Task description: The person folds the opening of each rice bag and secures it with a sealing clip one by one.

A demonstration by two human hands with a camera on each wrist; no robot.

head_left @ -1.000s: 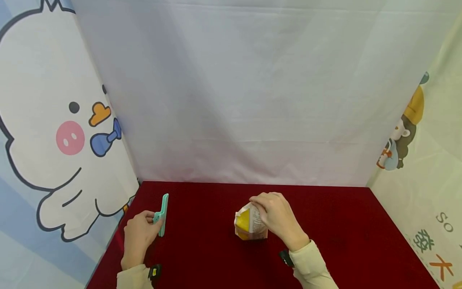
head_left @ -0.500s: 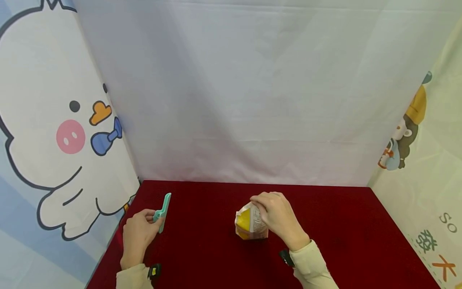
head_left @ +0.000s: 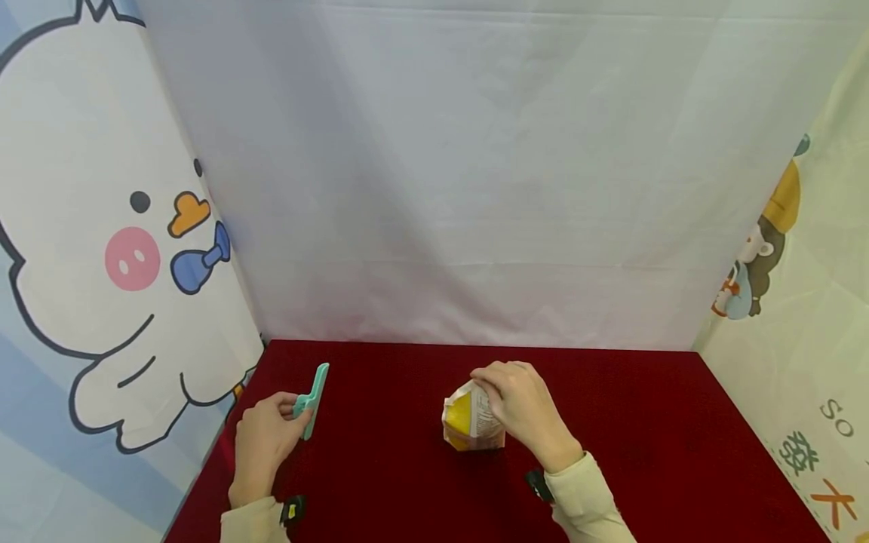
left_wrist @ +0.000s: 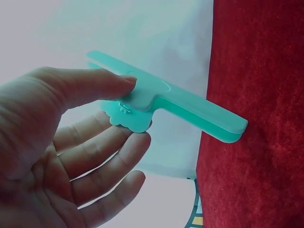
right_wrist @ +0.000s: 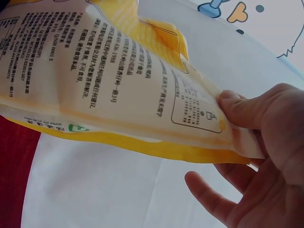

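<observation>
My left hand (head_left: 267, 443) pinches a mint-green bag clip (left_wrist: 175, 97) by its scalloped grip, thumb on one side and fingers behind. The clip's long bar slants upward in the head view, and its two bars lie close together in the left wrist view. At the middle of the table, a yellow and white food bag (head_left: 470, 418) stands on the red cloth. My right hand (head_left: 519, 400) grips its top edge between thumb and fingers. Dense printed text covers the side of the bag facing the right wrist camera.
A dark red cloth (head_left: 380, 467) covers the table. A pale curtain (head_left: 475, 188) hangs along its back edge. Cartoon-printed sheets stand at the sides, with a white bird (head_left: 88, 181) on the left one.
The clip in my left hand has tilted further to the right, and that hand has shifted slightly rightward. My right hand and the bag stay in place.
</observation>
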